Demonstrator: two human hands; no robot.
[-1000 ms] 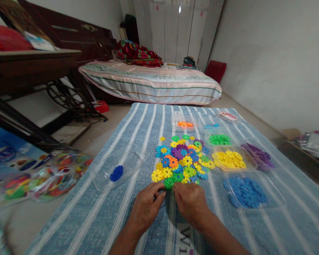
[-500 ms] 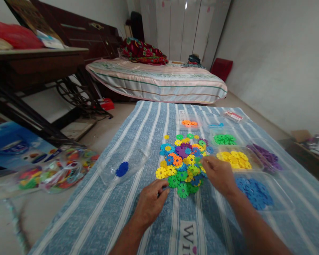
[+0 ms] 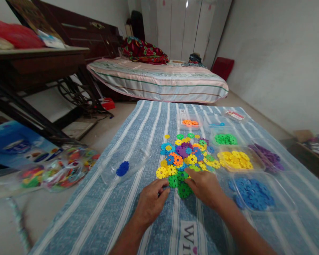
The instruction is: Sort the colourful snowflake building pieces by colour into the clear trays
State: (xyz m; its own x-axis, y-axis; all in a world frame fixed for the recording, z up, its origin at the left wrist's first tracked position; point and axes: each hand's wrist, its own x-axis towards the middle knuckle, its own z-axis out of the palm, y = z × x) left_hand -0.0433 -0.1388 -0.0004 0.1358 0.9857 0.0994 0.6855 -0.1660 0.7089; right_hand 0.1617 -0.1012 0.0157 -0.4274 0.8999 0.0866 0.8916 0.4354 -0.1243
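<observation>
A loose pile of flower-shaped plastic discs [image 3: 183, 151] in several colours lies on the striped cloth. My left hand [image 3: 151, 202] rests at the pile's near left edge, fingers curled towards the thumb; whatever may be inside is hidden. My right hand [image 3: 206, 186] is over the near right side of the pile, its thumb and fingertips drawn together at the green discs [image 3: 184, 190]. I cannot make out what is between them. To its right stand clear boxes of blue discs [image 3: 255, 193] and yellow discs [image 3: 235, 160].
Further boxes hold green discs [image 3: 225, 139], purple discs [image 3: 267, 156] and orange discs [image 3: 190, 122]. A clear container on the left holds a dark blue piece [image 3: 122, 168]. Beyond the cloth [image 3: 138, 131] stands a bed [image 3: 159, 81]. Bags of coloured pieces [image 3: 61, 173] lie at left.
My right hand has moved left and towards me, from the pile's right edge to the green discs. Blue discs now lie at the blue box's left edge. My left hand has stayed put.
</observation>
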